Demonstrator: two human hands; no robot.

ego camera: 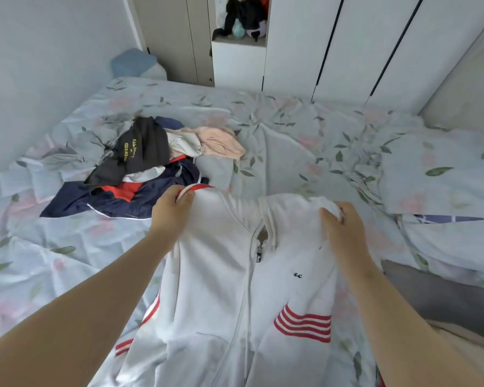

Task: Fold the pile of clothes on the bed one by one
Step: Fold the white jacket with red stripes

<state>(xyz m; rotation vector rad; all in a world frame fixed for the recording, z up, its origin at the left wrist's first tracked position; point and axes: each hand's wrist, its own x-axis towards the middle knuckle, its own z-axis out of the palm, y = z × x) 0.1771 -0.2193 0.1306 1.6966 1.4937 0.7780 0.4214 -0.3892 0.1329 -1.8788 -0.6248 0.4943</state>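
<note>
Both forearms reach forward from the bottom edge. The left hand (169, 208) pinches one shoulder of the white zip jacket (221, 275), and the right hand (344, 233) grips the other shoulder. The jacket is front side up over the bed (305, 141). For a good fold, I think the shoulders must be level and the front smooth first. There is one jacket in the hands. The pile (140, 163) just beyond shows about four pieces: black, navy, pink and pale.

white jacket (235, 275) with red stripes; floral sheet (319, 129).
</note>
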